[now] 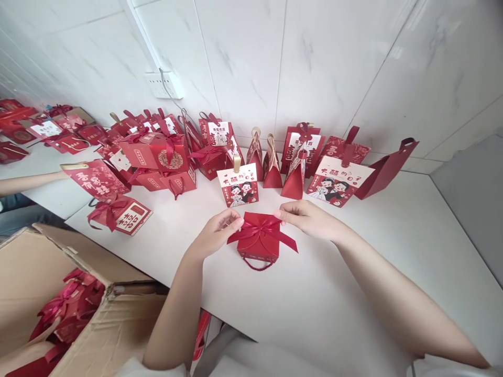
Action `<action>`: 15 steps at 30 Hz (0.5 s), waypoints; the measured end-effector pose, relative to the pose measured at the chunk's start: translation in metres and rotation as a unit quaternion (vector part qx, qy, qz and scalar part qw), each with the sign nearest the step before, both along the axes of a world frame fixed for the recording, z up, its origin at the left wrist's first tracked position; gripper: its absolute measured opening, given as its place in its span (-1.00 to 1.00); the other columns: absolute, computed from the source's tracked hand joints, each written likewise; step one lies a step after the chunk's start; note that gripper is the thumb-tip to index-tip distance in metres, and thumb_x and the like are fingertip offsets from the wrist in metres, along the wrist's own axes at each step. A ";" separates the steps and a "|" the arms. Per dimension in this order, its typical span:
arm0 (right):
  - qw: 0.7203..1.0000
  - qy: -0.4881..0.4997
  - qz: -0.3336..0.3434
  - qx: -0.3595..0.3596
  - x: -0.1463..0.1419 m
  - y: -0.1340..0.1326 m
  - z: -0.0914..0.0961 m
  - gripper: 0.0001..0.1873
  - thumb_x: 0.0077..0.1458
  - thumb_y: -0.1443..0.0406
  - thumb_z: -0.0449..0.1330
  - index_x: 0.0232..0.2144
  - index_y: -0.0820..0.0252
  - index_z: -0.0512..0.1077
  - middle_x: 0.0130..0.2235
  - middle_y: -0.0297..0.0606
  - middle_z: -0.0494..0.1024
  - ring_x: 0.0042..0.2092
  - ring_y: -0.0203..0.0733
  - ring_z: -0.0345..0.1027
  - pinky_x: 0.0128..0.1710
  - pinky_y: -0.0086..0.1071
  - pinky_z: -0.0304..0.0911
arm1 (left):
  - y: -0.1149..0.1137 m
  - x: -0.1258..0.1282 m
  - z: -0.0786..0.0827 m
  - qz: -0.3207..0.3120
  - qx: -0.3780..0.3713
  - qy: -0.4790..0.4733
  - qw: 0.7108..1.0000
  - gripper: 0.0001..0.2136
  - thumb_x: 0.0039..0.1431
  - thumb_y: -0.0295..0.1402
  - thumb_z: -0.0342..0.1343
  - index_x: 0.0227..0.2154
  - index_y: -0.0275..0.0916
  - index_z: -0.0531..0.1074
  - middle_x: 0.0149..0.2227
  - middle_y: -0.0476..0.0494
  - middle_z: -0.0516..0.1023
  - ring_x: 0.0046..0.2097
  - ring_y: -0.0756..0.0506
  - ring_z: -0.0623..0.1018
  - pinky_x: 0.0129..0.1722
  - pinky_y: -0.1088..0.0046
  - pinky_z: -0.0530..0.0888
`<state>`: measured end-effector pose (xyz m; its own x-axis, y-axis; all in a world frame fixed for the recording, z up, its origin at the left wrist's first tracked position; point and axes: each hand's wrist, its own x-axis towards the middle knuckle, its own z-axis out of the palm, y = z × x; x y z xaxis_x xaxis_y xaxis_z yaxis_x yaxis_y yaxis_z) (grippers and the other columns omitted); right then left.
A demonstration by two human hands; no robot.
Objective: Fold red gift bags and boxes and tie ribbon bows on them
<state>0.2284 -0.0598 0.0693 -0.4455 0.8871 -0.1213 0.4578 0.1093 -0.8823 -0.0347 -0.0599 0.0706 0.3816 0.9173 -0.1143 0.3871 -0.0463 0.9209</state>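
A small red gift box [257, 248] lies on the white table in front of me, its red cord handle hanging toward me. Across its top sits a dark red ribbon bow [260, 229] with two loose tails. My left hand [220, 230] pinches a loop of the bow at the left. On the other side, my right hand [302, 215] pinches the right loop between thumb and fingers. Just behind the box stands a red and white box [238, 195] with a cartoon couple and a gold ribbon loop.
Several red gift boxes [173, 157] crowd the wall side of the table [314, 314]. At the left, a box with a bow [131, 215] lies near an open carton [113, 324] of red boxes. Another person's arm [35, 183] reaches in there. A power socket [164, 85] is on the wall.
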 end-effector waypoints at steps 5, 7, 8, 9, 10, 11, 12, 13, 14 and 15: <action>1.000 -0.002 0.012 0.029 0.001 0.002 -0.005 -0.53 0.17 -0.07 0.01 -0.53 0.18 0.25 -0.50 -0.43 0.14 -0.47 -0.35 0.00 -0.48 -0.44 -0.04 | 0.013 -0.003 0.007 -0.084 0.014 0.036 0.996 -0.74 0.18 -0.14 0.04 -0.44 -0.24 0.39 -0.42 -0.03 0.40 -0.37 -0.01 0.37 -0.33 0.48 0.31; 0.999 -0.003 0.014 0.039 0.002 0.003 -0.006 -0.55 0.18 -0.04 0.00 -0.53 0.18 0.25 -0.50 -0.44 0.14 -0.47 -0.36 0.00 -0.49 -0.45 -0.03 | 0.016 -0.003 0.007 -0.085 0.001 0.033 0.996 -0.72 0.19 -0.13 0.03 -0.47 -0.25 0.37 -0.45 -0.01 0.37 -0.37 -0.01 0.35 -0.34 0.48 0.29; 0.999 -0.006 0.015 0.042 0.002 0.003 -0.006 -0.55 0.19 -0.03 0.00 -0.53 0.18 0.25 -0.50 -0.44 0.15 -0.48 -0.36 0.01 -0.49 -0.45 -0.02 | 0.016 -0.002 0.007 -0.077 -0.008 0.029 0.997 -0.70 0.19 -0.12 0.02 -0.47 -0.26 0.37 -0.45 -0.01 0.37 -0.37 -0.01 0.35 -0.33 0.48 0.28; 0.999 -0.012 0.015 0.045 0.002 0.002 -0.006 -0.56 0.20 -0.01 -0.01 -0.53 0.17 0.25 -0.50 -0.44 0.16 -0.48 -0.36 0.02 -0.50 -0.45 -0.02 | 0.016 -0.003 0.006 -0.067 -0.018 0.026 0.997 -0.68 0.21 -0.10 0.00 -0.45 -0.26 0.39 -0.43 -0.02 0.39 -0.36 -0.01 0.36 -0.32 0.48 0.28; 0.999 -0.020 0.013 0.049 0.002 0.001 -0.005 -0.57 0.21 0.00 -0.01 -0.53 0.17 0.26 -0.50 -0.44 0.18 -0.48 -0.36 0.03 -0.50 -0.44 0.00 | 0.014 -0.003 0.005 -0.057 -0.027 0.023 0.998 -0.66 0.22 -0.09 -0.04 -0.43 -0.27 0.41 -0.41 -0.04 0.42 -0.34 -0.02 0.37 -0.30 0.47 0.29; 0.998 -0.029 0.007 0.056 0.001 0.000 -0.004 -0.59 0.21 0.01 -0.01 -0.51 0.16 0.28 -0.50 -0.43 0.21 -0.48 -0.35 0.07 -0.49 -0.44 0.03 | 0.012 -0.004 0.003 -0.048 -0.037 0.021 0.998 -0.64 0.24 -0.08 -0.07 -0.41 -0.27 0.43 -0.38 -0.06 0.45 -0.32 -0.03 0.38 -0.28 0.46 0.29; 0.997 -0.038 -0.003 0.072 0.000 -0.001 -0.002 -0.63 0.22 0.03 0.00 -0.47 0.15 0.30 -0.49 -0.42 0.26 -0.47 -0.33 0.11 -0.49 -0.43 0.06 | 0.009 -0.005 0.001 -0.040 -0.046 0.016 0.998 -0.63 0.25 -0.07 -0.09 -0.39 -0.27 0.45 -0.35 -0.08 0.47 -0.30 -0.04 0.39 -0.26 0.45 0.29; 0.994 -0.045 -0.013 0.098 -0.001 -0.003 0.000 -0.69 0.22 0.07 0.01 -0.42 0.14 0.32 -0.46 -0.40 0.32 -0.45 -0.31 0.17 -0.46 -0.41 0.11 | 0.006 -0.006 -0.002 -0.036 -0.057 0.008 0.998 -0.63 0.25 -0.07 -0.08 -0.39 -0.27 0.45 -0.34 -0.08 0.47 -0.29 -0.04 0.40 -0.25 0.45 0.29; 0.989 -0.049 -0.018 0.135 -0.002 -0.005 0.002 -0.76 0.23 0.12 0.02 -0.35 0.12 0.35 -0.39 -0.36 0.38 -0.39 -0.27 0.23 -0.41 -0.39 0.16 | 0.002 -0.007 -0.005 -0.036 -0.068 -0.002 0.997 -0.64 0.23 -0.07 -0.05 -0.40 -0.27 0.43 -0.34 -0.07 0.46 -0.29 -0.04 0.40 -0.24 0.45 0.29; 0.983 -0.050 -0.014 0.178 -0.003 -0.006 0.004 -0.82 0.23 0.18 0.03 -0.29 0.10 0.38 -0.30 -0.31 0.42 -0.30 -0.23 0.30 -0.33 -0.35 0.22 | -0.002 -0.008 -0.007 -0.038 -0.078 -0.014 0.996 -0.67 0.21 -0.08 0.00 -0.42 -0.27 0.41 -0.36 -0.06 0.45 -0.29 -0.03 0.39 -0.24 0.46 0.29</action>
